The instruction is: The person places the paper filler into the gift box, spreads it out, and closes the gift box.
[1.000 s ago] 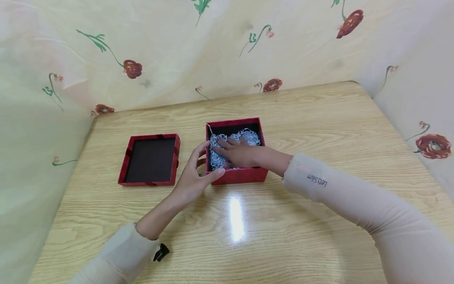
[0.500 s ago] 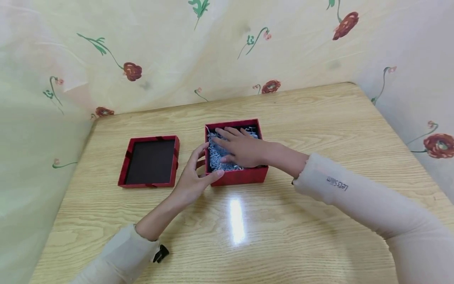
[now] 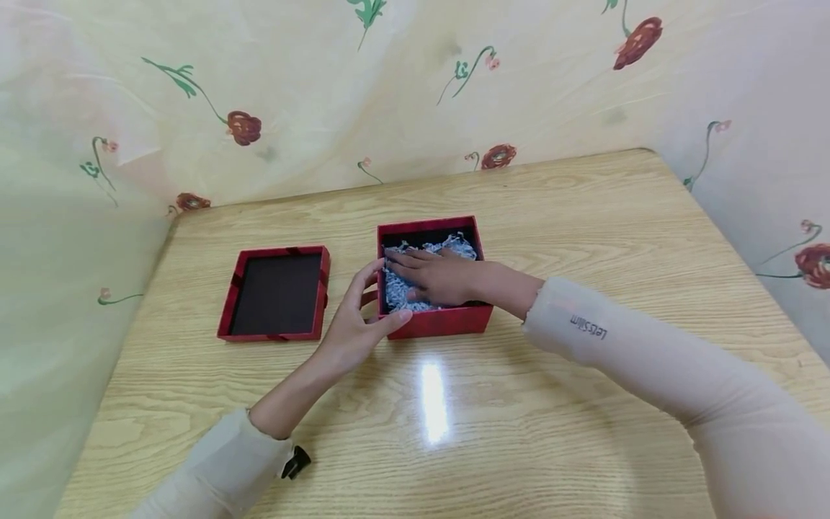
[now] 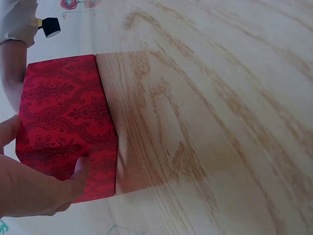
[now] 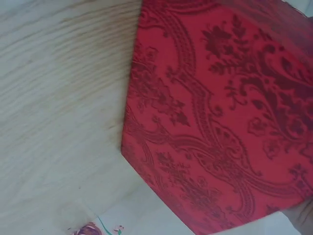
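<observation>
A red patterned box [image 3: 441, 323] without its lid stands on the wooden table, dark inside. Pale blue shredded paper [image 3: 405, 292] fills much of it. My left hand [image 3: 353, 328] grips the box's near left corner, thumb on the front wall and fingers along the left side. In the left wrist view, the thumb of that left hand [image 4: 34, 188] lies against the box's patterned wall [image 4: 68, 107]. Inside the box, my right hand [image 3: 444, 280] rests on the paper, fingers extended to the left. In the right wrist view the box wall [image 5: 195, 122] hides the right hand.
Left of the box lies its red lid [image 3: 275, 294], inner black side up. A flower-printed curtain [image 3: 311, 108] hangs behind the table [image 3: 551, 447] and down both sides. A small black object [image 3: 295, 462] shows at the left cuff.
My right hand lifted a little and shifted over the shredded paper, then came down on it again. Some paper has been spread or flattened. The left hand stays on the box.
</observation>
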Demonstrator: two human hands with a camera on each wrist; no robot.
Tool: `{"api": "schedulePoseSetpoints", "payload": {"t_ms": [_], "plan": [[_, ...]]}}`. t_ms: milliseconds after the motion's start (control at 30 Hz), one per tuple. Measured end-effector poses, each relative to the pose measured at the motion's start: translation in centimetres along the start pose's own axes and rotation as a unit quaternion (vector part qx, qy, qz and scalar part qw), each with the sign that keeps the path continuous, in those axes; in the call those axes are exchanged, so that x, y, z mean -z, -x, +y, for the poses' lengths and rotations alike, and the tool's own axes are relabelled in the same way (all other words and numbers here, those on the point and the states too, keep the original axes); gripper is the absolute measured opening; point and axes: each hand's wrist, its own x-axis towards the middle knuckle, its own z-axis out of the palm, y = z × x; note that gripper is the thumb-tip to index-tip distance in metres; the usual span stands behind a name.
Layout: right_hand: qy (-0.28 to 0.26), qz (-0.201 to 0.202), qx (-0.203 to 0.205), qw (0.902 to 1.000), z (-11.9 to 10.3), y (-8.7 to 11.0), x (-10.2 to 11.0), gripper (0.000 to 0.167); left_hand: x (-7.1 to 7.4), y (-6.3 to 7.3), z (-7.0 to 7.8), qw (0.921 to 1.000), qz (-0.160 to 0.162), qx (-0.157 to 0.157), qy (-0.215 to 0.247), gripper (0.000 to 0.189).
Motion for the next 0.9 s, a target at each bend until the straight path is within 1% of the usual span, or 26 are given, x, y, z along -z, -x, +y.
{"api": "schedulePoseSetpoints", "payload": {"t_ms": [100, 200, 267, 367, 433, 567, 733, 900], "plan": [[0.002, -0.015, -0.01, 0.9998, 0.2, -0.2, 0.1, 0.069, -0.1, 0.0, 0.2, 1.0, -0.001, 0.001, 0.002, 0.078], [-0.001, -0.01, -0.017, 0.9998, 0.3, 0.2, 0.5, 0.067, -0.1, 0.0, 0.3, 1.0, -0.003, 0.002, 0.006, 0.078], [-0.01, 0.007, -0.016, 0.9998, 0.3, 0.8, 1.1, 0.066, -0.1, 0.0, 0.4, 1.0, -0.004, 0.002, 0.008, 0.077], [-0.027, 0.043, -0.01, 0.9987, 0.4, 2.1, 2.2, 0.064, -0.1, -0.1, 0.5, 1.0, -0.005, 0.002, 0.006, 0.078], [-0.039, 0.067, -0.002, 0.997, 0.5, 2.8, 2.8, 0.064, 0.0, -0.1, 0.5, 1.0, -0.005, 0.002, 0.003, 0.078], [-0.059, 0.102, 0.005, 0.9931, 0.7, 3.9, 3.8, 0.065, 0.1, -0.1, 0.6, 1.0, -0.005, 0.003, -0.003, 0.078], [-0.079, 0.132, 0.003, 0.9881, 0.5, 4.7, 4.6, 0.067, 0.1, -0.1, 0.6, 1.0, -0.005, 0.004, -0.006, 0.078], [-0.097, 0.146, -0.008, 0.9845, 0.3, 5.0, 4.9, 0.07, 0.1, -0.2, 0.6, 1.0, -0.005, 0.004, -0.007, 0.078]]}}
